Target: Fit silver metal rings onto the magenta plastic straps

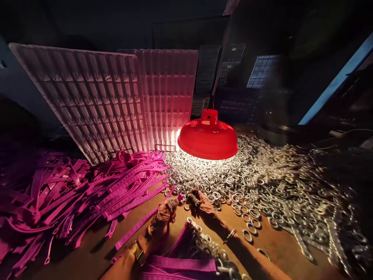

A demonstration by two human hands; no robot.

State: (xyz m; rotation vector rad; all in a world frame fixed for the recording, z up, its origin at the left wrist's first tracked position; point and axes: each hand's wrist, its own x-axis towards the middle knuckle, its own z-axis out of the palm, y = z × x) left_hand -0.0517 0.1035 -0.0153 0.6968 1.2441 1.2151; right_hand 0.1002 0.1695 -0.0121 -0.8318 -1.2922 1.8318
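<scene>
Flat magenta straps (128, 187) lay overlapped in a heap at left; round silvery rings (204, 175) lay piled at center and right. One strap's narrow tip (180, 197) protruded near the rings.

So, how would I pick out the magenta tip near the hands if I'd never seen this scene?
Find the red lamp; below it and slightly left, the left hand and right hand nearly meet. The magenta tip shows in that gap, at the left hand's fingers. Unlike the magenta straps heaped at left, only a short end is visible.
</scene>
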